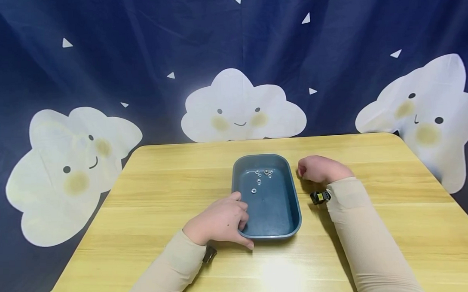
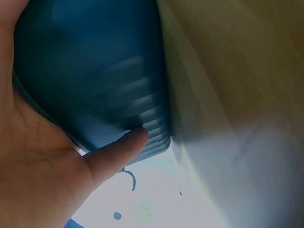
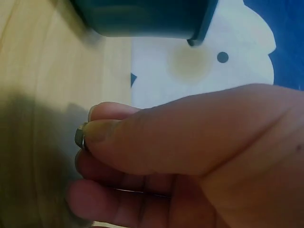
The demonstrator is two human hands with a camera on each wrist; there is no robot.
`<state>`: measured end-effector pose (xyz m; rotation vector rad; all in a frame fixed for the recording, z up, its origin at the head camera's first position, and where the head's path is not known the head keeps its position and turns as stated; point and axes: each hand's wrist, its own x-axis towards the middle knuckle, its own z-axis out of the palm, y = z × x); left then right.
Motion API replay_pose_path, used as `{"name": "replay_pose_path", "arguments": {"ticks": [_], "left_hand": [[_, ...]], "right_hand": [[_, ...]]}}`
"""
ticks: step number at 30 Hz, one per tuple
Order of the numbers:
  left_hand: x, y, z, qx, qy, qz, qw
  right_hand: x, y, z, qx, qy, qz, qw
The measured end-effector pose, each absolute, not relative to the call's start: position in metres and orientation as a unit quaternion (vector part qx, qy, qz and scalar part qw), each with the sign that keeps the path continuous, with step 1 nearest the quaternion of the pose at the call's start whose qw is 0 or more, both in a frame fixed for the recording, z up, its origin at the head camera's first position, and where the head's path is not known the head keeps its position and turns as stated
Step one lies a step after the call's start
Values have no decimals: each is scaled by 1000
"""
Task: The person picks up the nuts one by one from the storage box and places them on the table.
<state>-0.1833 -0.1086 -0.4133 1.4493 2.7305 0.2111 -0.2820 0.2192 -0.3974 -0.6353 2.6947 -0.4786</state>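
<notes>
A dark blue-green plastic tray [image 1: 273,224] sits on the wooden table, with several small metal nuts [image 1: 259,181] scattered toward its far end. My left hand [image 1: 224,219] grips the tray's near left side, fingers curled over the rim. In the left wrist view its thumb [image 2: 121,149] lies along the ribbed outer wall of the tray [image 2: 99,57]. To the right of the tray, my right hand [image 1: 321,168] is low over the table. Its thumb and fingers pinch a small shiny metal nut [image 3: 80,136], seen in the right wrist view and mostly hidden by the thumb.
The light wooden table [image 1: 169,178] reaches back to a dark blue curtain [image 1: 149,41] printed with smiling clouds. Small black wrist cameras are worn under both cuffs, the right one [image 1: 319,197] close to the tabletop.
</notes>
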Motion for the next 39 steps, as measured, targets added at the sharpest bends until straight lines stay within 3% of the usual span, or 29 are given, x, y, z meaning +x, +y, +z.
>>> {"name": "replay_pose_path", "arguments": {"ticks": [25, 39], "left_hand": [[-182, -108, -411, 467, 881, 69, 23], [-182, -108, -411, 468, 881, 69, 21]], "right_hand": [[-279, 211, -397, -205, 956, -148, 149], [-263, 204, -361, -232, 955, -165, 81]]}}
